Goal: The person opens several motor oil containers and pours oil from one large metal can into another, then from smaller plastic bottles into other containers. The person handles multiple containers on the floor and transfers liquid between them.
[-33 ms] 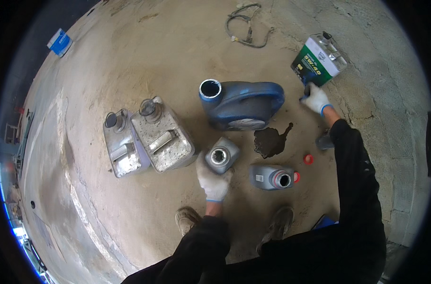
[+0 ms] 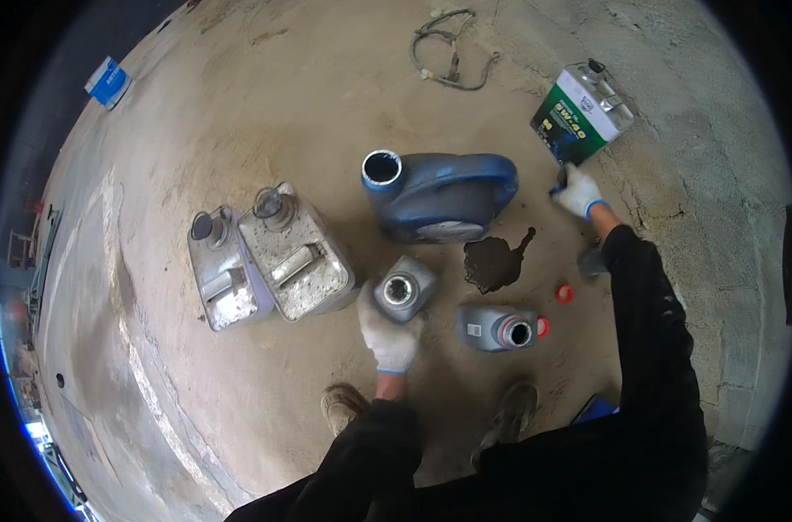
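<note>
My left hand [image 2: 389, 337], in a white glove, is closed around the near side of a small grey plastic bottle [image 2: 416, 277]; its uncapped mouth faces up. My right hand [image 2: 579, 193], also white-gloved, is stretched out to the right with its fingers curled around something small and dark that I cannot make out. Just beyond it stands a green and white metal oil can [image 2: 579, 117]. A large blue jug [image 2: 444, 196] with an uncapped mouth is ahead of the grey bottle. Right of the left hand, a second grey bottle [image 2: 483, 327] has an uncapped, red-ringed neck.
Two dented metal cans [image 2: 302, 274] [image 2: 231, 287] stand on the left. A dark wet stain [image 2: 493, 264] marks the floor beside the jug. A red cap [image 2: 565, 294] lies near my right forearm, with a dark container [image 2: 592, 261] beside it. Farther off are a cable [image 2: 453, 65] and a blue-white tin [image 2: 109, 84].
My right hand has come slightly nearer to me, away from the green can. My left hand keeps its hold on the small grey bottle. The view has shifted a little.
</note>
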Motion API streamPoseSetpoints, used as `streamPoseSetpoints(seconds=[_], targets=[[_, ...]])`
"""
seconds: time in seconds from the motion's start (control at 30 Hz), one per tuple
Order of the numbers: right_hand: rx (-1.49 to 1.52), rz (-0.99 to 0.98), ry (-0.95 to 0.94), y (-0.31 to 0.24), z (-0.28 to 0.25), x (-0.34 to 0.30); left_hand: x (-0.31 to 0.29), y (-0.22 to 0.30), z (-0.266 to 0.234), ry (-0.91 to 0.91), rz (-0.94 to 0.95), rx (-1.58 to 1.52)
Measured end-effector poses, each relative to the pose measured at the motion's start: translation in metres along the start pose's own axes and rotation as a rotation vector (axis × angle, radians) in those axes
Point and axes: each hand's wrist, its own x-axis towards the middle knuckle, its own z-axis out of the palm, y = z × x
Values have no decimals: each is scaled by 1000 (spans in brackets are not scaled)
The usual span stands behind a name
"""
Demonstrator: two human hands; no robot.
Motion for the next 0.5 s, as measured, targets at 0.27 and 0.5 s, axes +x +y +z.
streamPoseSetpoints(seconds=[0.27,0.5], targets=[[1170,-393,-132,-62,-38,-19,1,21,-3,6,-58,29],[768,-506,145,-176,-72,-85,-3,19,0,32,-30,53]])
